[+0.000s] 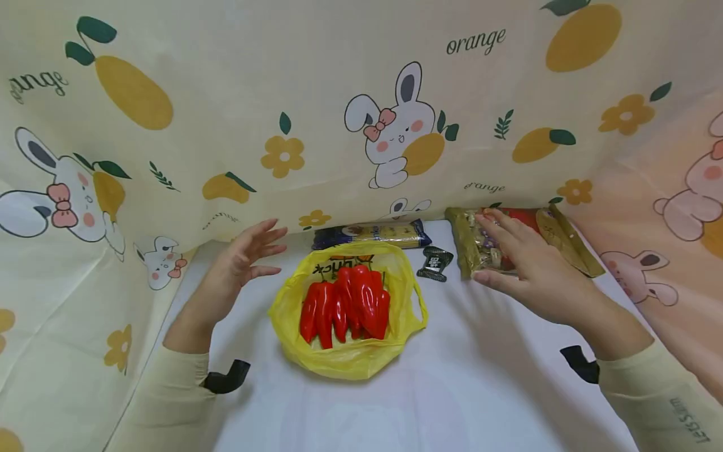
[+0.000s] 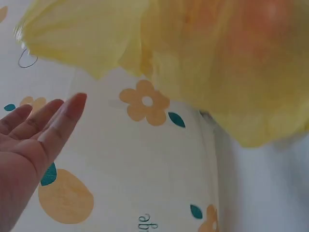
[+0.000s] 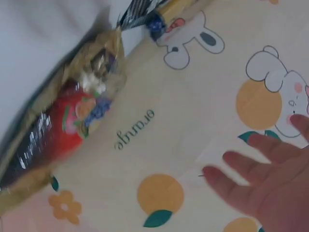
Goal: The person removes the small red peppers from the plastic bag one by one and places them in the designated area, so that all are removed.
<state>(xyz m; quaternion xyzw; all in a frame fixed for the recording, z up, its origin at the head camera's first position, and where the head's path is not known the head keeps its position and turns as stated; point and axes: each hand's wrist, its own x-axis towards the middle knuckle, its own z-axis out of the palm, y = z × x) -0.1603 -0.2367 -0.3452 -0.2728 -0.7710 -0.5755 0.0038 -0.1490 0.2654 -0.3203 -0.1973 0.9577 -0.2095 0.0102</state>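
Observation:
A yellow plastic bag (image 1: pixel 361 367) sits on the white table with its mouth spread wide, and several glossy red peppers (image 1: pixel 369 301) lie inside it. To the left of the bag my left hand (image 1: pixel 240 260) is raised with its fingers apart and holds nothing. My right hand (image 1: pixel 531 270) hovers to the right, fingers spread, overlapping a gold and red food packet (image 1: pixel 474 242) in the head view. In the right wrist view the hand (image 3: pixel 270 179) shows apart from that packet (image 3: pixel 72 111). The left wrist view has the bag (image 2: pixel 193 72) beyond the left fingers.
A long blue and gold packet (image 1: pixel 373 235) lies behind the bag, along the back wall. Between the bag and the gold packet sits a small black wrapped packet (image 1: pixel 435 263). Cloth printed with rabbits and oranges (image 1: pixel 316 75) encloses the table at the back and sides.

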